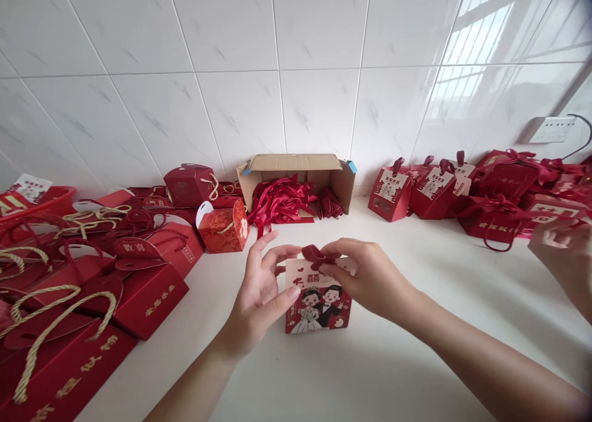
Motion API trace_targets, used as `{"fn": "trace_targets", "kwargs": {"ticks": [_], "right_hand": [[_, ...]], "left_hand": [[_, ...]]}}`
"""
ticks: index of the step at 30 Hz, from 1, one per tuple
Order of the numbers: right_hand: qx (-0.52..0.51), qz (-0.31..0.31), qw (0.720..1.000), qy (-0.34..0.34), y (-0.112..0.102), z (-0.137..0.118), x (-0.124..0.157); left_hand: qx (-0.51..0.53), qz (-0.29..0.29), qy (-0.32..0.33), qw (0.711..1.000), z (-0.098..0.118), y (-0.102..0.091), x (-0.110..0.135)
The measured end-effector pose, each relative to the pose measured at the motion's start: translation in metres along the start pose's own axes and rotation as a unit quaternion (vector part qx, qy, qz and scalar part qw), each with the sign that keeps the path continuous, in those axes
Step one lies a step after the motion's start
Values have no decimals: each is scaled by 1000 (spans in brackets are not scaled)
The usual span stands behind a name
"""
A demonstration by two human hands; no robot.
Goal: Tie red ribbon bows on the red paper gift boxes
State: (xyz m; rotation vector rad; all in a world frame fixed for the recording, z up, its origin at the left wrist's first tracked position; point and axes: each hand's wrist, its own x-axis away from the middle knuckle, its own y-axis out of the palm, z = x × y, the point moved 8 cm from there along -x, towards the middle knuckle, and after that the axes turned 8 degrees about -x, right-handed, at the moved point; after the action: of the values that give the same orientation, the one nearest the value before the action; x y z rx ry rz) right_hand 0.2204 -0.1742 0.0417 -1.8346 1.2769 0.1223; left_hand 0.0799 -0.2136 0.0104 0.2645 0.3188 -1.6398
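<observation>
A small red and pink gift box (318, 305) with a cartoon bride and groom stands upright on the white counter (379, 360), near its middle. My left hand (261, 292) steadies the box's left side, thumb against its front and fingers partly spread above. My right hand (361, 274) pinches a dark red ribbon (314, 254) at the top of the box.
An open cardboard carton (296, 172) full of red ribbons sits by the tiled wall. Several red boxes with gold rope handles (83, 298) crowd the left. Finished ribboned boxes (462, 190) line the right. Another person's hand (567, 255) shows at the right edge.
</observation>
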Motion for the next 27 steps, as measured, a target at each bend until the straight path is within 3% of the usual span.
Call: {"fn": "trace_targets", "kwargs": {"ticks": [5, 8, 11, 12, 14, 17, 19, 20, 21, 22, 25, 27], "right_hand": [[96, -13, 994, 52, -31, 27, -15], [173, 35, 974, 140, -73, 71, -23], [266, 95, 924, 259, -127, 128, -18], [283, 127, 905, 291, -145, 145, -13], [305, 259, 859, 318, -183, 164, 1], [290, 424, 827, 229, -202, 162, 10], [262, 406, 858, 175, -181, 160, -3], [248, 353, 887, 162, -160, 163, -16], [228, 250, 923, 182, -129, 173, -31], [212, 186, 940, 192, -101, 180, -41], [190, 89, 949, 237, -31, 210, -61], [184, 60, 941, 278, -2, 236, -70]], "left_hand": [[-78, 62, -13, 995, -6, -13, -2], [-88, 60, -30, 994, -9, -10, -3], [-112, 42, -60, 991, -17, -5, -4], [-121, 34, -70, 990, -21, -3, -4], [-134, 28, -81, 987, -26, -1, -4], [-156, 34, -80, 984, -32, 0, -4], [-185, 24, -84, 979, -37, 1, -4], [-203, 12, -89, 975, -41, 2, -4], [-221, 0, -94, 971, -45, 3, -4], [-238, -10, -99, 966, -49, 3, -5], [-267, -23, -108, 957, -61, 3, -5], [-274, -29, -117, 954, -67, 3, -5]]}}
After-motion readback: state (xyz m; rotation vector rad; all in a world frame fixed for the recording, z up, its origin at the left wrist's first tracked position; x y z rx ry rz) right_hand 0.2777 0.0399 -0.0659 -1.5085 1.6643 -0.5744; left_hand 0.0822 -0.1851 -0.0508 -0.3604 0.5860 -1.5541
